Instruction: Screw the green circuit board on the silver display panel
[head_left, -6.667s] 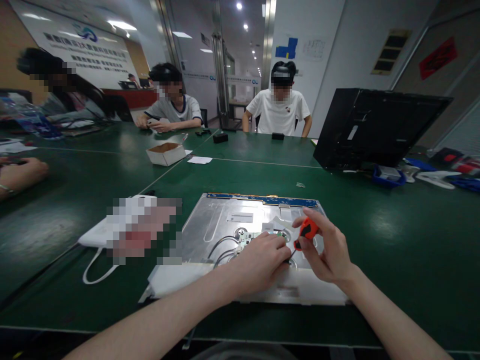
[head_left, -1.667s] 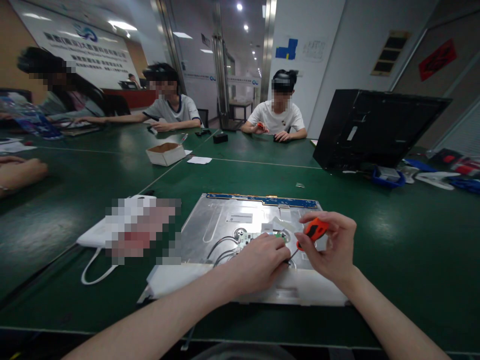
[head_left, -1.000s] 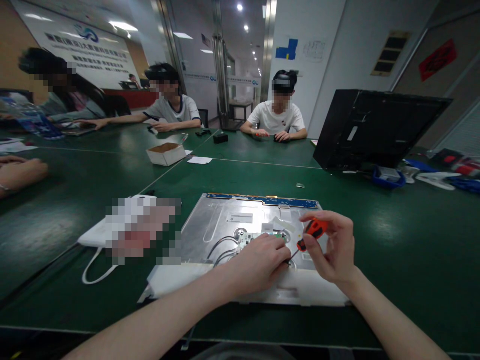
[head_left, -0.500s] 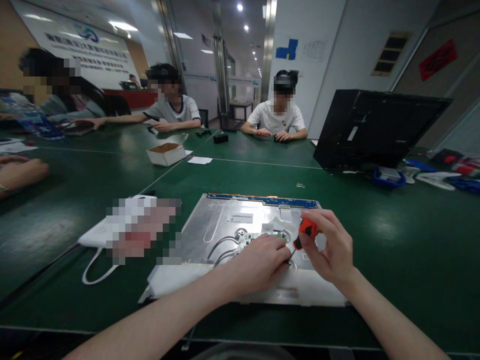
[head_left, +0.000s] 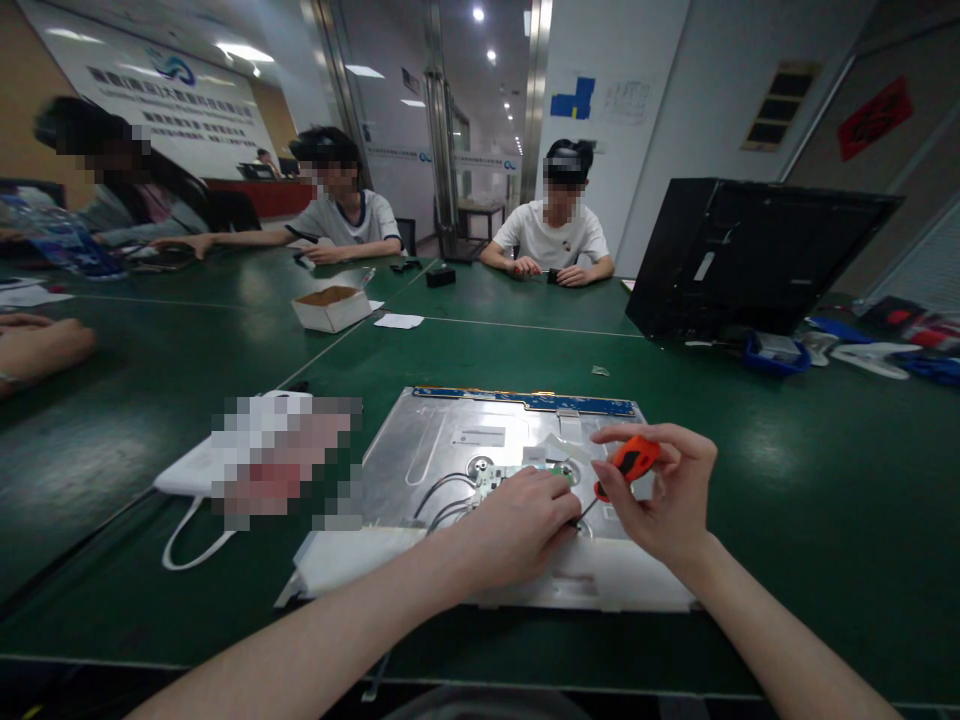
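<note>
Two bare hands: the left hand (head_left: 529, 508) lies at 9 o'clock from the right hand (head_left: 669, 500), both over a silver rectangular metal panel (head_left: 390, 480).
Screwdriver: an orange-red and black plastic-handled screwdriver (head_left: 636, 458) sits in the right hand, its thin metal shaft (head_left: 591, 507) slanting toward 7 o'clock.
Just changed: compared with half a second ago, the handle leans further toward 2 o'clock, while the left hand holds its place; I judge this a turn or re-grip at one spot, with the slant perhaps making the tip sit less squarely.
Right fingers: closed round the handle, index arched above it, thumb on the near side.
Left fingers: curled under, ends hidden; whether they pinch anything I cannot tell.
Shaft end: right beside the left fingertips, at about 3 o'clock from them; what it meets is hidden.
Circuit board: a small green circuit board (head_left: 491, 480) on the panel, partly under the left hand, shows at 11 o'clock from it, with thin black cables (head_left: 442, 482) at its 9 o'clock side.
Panel edges: blue gold-edged circuit strip (head_left: 525, 402) at 12 o'clock, translucent white film (head_left: 360, 555) at 7.
Table: on the dark green tabletop (head_left: 795, 500), an open white cardboard box (head_left: 330, 314) stands between 10 and 11 o'clock from the panel.
</note>
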